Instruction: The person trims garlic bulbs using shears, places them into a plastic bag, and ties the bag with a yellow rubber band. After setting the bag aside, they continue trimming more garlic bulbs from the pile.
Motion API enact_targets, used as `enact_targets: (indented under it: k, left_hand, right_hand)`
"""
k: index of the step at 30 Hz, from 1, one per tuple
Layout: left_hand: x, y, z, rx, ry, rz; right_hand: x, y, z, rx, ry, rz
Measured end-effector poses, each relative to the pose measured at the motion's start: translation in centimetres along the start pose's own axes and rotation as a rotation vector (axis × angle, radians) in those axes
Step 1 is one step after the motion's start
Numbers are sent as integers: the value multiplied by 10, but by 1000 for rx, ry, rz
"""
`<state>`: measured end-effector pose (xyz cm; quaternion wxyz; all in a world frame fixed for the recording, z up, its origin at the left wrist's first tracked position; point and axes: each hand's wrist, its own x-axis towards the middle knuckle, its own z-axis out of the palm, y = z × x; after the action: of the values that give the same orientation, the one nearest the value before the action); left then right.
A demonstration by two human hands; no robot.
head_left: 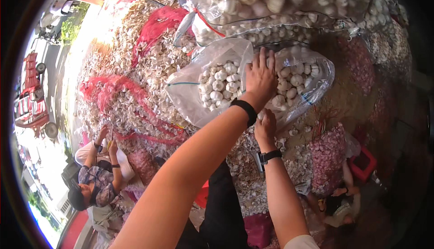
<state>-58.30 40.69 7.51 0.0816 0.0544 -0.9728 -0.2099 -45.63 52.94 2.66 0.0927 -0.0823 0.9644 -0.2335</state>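
Observation:
A clear woven plastic bag [183, 90] full of white garlic bulbs [218, 85] stands in front of me with its mouth wide. My left hand [261, 75], with a black band at the wrist, reaches across the mouth. Its fingers are stretched out and lie against the far rim, the fingertips partly lost in the plastic. At the near rim is my right hand [266, 128], a dark watch on its wrist. Its fingers are curled on the bag's edge, and the plastic inside the grip is mostly hidden. Garlic shows on both sides of my left forearm.
Larger filled garlic bags [289, 0] lie beyond. Loose garlic skins [122, 45] are heaped at left with red netting [156, 29]. A pink mesh sack [327, 156] stands at right near a red crate [363, 164]. One person [101, 181] sits at left, another [343, 210] at lower right.

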Motion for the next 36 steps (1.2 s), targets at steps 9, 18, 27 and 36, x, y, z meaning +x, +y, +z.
enact_targets:
  k: [9,18,27,36]
  left_hand:
    - [-3,-53,6,-164,-435,-251]
    - [2,-15,-26,-202,-382,-4]
    - [61,-59,-54,-506,-329,-489]
    - [24,-95,-86,-814,-283,-400]
  right_hand:
    - [11,-6,-106,431,132,236]
    - [115,128,-121,828,228,939]
    - [203,106,-178,773,516,669]
    - [234,104,-128,870,251,634]
